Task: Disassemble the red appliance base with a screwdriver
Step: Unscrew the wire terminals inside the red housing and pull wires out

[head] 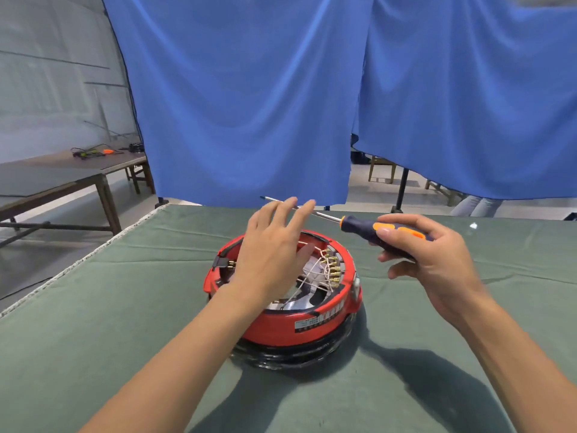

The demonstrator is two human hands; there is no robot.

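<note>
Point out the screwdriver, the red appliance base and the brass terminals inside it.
screwdriver (371, 230): head view, on its dark handle near the shaft.
red appliance base (274, 326): head view, on its near red wall.
brass terminals (332, 270): head view, mid-row.

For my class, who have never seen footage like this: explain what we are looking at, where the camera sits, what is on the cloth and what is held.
There is no machine here: a person wears one camera on the head, looking down at both bare hands. On the green cloth-covered table sits a round red appliance base, open on top, showing wires and brass terminals. The right hand holds a screwdriver by its dark, orange-patched handle, shaft pointing left. The left hand hovers open above the base. Blue curtains hang behind.
</note>
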